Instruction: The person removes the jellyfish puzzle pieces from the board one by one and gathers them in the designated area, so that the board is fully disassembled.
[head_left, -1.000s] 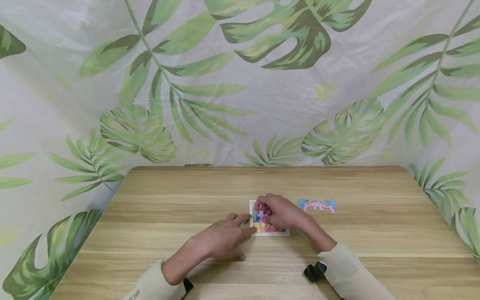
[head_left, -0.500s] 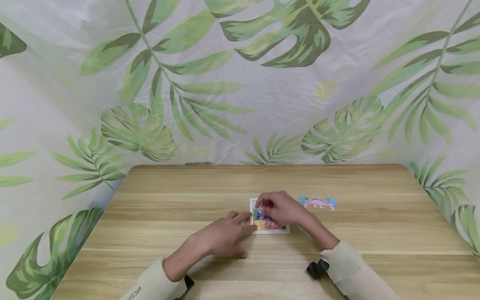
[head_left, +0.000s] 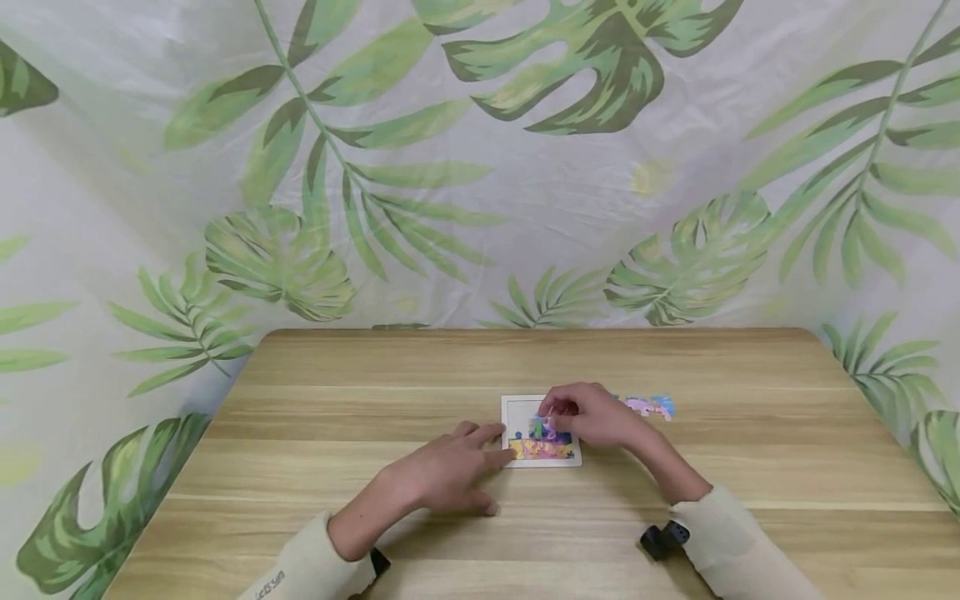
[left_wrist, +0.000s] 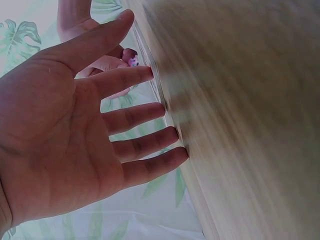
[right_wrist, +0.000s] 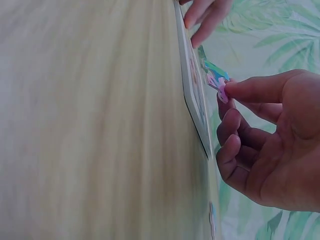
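A white-rimmed jigsaw puzzle tray point(head_left: 543, 466) lies on the table, its lower strip showing yellow and pink picture. My left hand point(head_left: 448, 471) has its fingers extended, with fingertips on the tray's left rim. Between the thumb and fingers of my right hand point(head_left: 596, 414) a jigsaw puzzle piece point(head_left: 537, 428) is pinched above the tray. In the right wrist view that puzzle piece point(right_wrist: 217, 76) shows green, blue and pink, standing off the tray's surface point(right_wrist: 188, 82). The upper part of the tray looks pale, partly hidden behind my right hand.
Beyond my right hand, joined pink and blue puzzle pieces point(head_left: 654, 407) lie on the wooden table point(head_left: 360, 417), partly covered by that hand. A leaf-patterned cloth point(head_left: 450, 167) hangs behind the table's far edge.
My right hand has moved to the right with the puzzle piece, uncovering the tray's upper left and covering part of the loose pieces. The left hand stays at the rim.
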